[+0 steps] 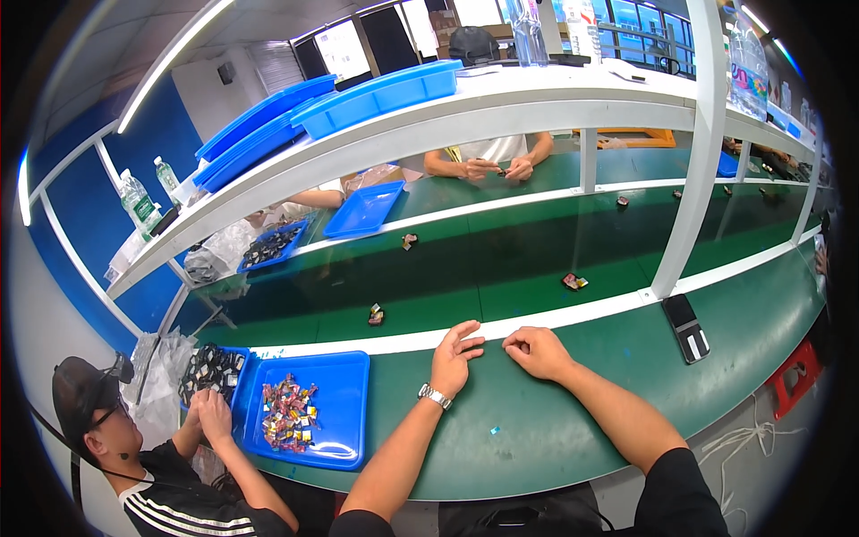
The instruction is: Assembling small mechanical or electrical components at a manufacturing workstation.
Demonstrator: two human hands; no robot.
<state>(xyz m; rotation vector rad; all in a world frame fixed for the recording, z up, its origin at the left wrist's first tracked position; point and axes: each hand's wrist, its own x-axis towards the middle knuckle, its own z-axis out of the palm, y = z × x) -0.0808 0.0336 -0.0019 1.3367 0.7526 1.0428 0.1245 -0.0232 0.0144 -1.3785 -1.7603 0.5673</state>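
Note:
My left hand point(457, 360) is raised over the green bench top, fingers spread, holding nothing. A watch with a metal band point(435, 396) circles that wrist. Close by on its right, my right hand point(540, 353) has its fingers curled in; what lies inside them, if anything, is hidden. Left of my left forearm stands a blue tray point(340, 403) with a pile of small pink, yellow and white parts point(289, 413). Beyond my hands, similar small parts lie on the green conveyor belt, one point(377, 315) to the left and another point(574, 282) to the right.
A black-and-white handheld device point(686, 328) lies on the bench at right. A co-worker point(170, 465) sits at left beside a tray of dark parts point(210, 371). White posts point(693, 179) carry a shelf with blue trays point(380, 97) and bottles. Across the belt another person's hands point(501, 169) are working.

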